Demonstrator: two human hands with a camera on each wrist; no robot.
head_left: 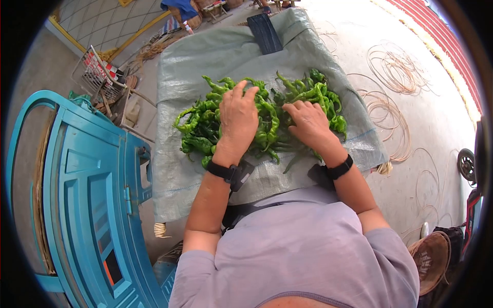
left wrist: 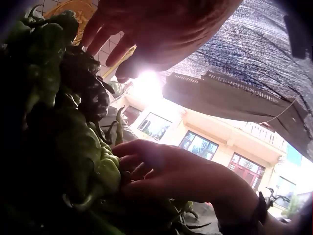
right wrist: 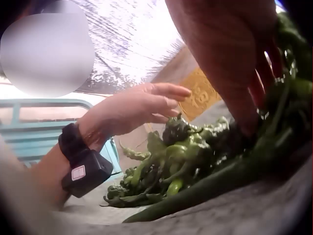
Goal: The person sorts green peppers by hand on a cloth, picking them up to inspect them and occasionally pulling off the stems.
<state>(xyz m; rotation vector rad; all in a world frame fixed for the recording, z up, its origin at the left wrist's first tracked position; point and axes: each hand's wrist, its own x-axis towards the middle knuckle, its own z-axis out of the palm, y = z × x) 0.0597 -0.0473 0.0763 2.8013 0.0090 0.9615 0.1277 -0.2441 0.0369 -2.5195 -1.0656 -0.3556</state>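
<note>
At left I see a blue metal panel (head_left: 95,190). My left hand (head_left: 240,117) hovers, fingers loosely extended and empty, over green chili peppers (head_left: 197,120) heaped on a pale woven sheet (head_left: 177,182); my right hand (head_left: 312,126) touches more at right, fingers bent, any grip hidden.

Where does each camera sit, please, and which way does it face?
Head: worn on the head, facing down at the peppers; left hand, right hand and shirt show.
Left wrist: worn there, facing past peppers toward a building; both hands show.
Right wrist: worn there, facing across peppers; both hands show.
The wrist views share peppers and both hands.
</note>
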